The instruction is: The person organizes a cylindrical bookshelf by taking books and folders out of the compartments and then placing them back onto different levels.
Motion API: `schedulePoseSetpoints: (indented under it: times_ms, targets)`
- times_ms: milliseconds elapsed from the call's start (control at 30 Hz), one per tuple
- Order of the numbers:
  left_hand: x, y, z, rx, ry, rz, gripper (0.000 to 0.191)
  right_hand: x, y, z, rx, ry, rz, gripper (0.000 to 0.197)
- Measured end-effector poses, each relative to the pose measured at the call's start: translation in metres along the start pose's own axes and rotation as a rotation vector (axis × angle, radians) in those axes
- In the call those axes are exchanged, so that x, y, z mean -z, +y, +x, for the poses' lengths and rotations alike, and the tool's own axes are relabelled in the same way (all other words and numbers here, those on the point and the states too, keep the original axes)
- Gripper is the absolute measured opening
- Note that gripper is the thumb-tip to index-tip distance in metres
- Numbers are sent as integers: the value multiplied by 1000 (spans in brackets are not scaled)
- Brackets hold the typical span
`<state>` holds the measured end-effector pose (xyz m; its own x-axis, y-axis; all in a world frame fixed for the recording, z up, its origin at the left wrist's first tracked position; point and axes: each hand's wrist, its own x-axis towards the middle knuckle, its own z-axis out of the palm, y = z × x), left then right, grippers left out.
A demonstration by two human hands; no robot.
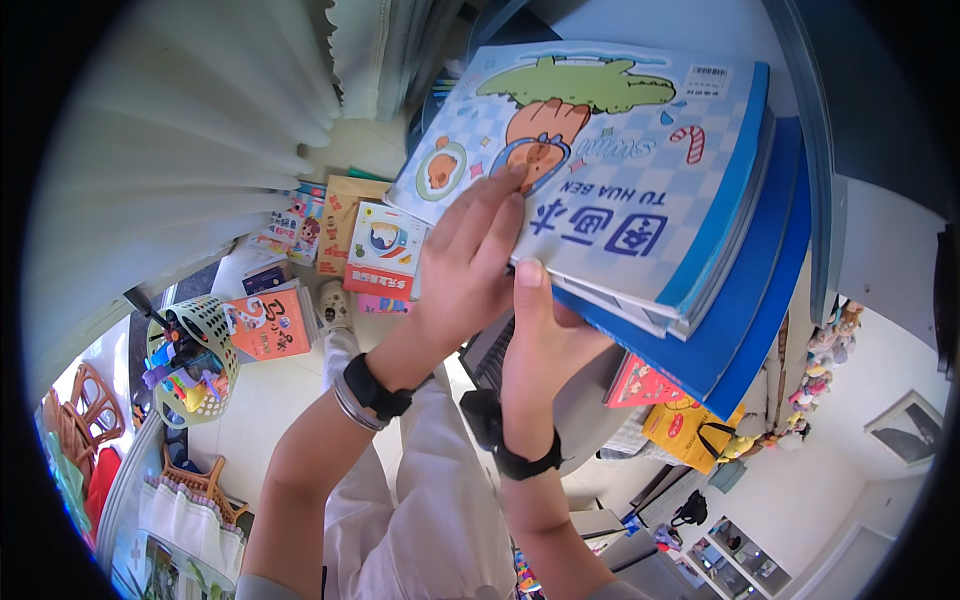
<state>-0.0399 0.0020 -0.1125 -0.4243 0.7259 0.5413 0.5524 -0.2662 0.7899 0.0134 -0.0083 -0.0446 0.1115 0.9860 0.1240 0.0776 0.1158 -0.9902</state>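
Observation:
A stack of books and folders fills the upper middle of the view. On top is a drawing book (630, 165) with a pale blue checked cover and a cartoon crocodile. Blue folders (720, 367) jut out beneath it on the right. My left hand (472, 247) grips the near edge, fingers flat on the cover and thumb hidden. Below it, my right hand (544, 337) supports the stack from underneath; its thumb rests against the near edge and its fingers are mostly hidden.
Books (386, 247) lie on the floor at left, near my shoe (335, 306). Closer stands a perforated basket (225, 375) of toys, beside an orange book (270, 322). A curtain (187, 150) hangs far left. A yellow bag (690, 435) and red book (641, 382) sit at right.

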Motion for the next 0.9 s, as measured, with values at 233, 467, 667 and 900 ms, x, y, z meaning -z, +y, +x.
schedulePoseSetpoints:
  times_ms: [233, 467, 667, 900]
  targets:
    - [-2, 6, -8, 23, -31, 38, 35, -18, 10, 2, 240, 288, -167, 76]
    - [26, -2, -8, 70, -329, -363, 48, -7, 16, 4, 157, 469, -130, 63]
    - [22, -69, -4, 1049, -63, -703, 49, -11, 5, 8, 239, 440, -114, 62]
    - [2, -102, -13, 1443, -397, -1363, 49, 1, 9, 6, 161, 499, -214, 62]
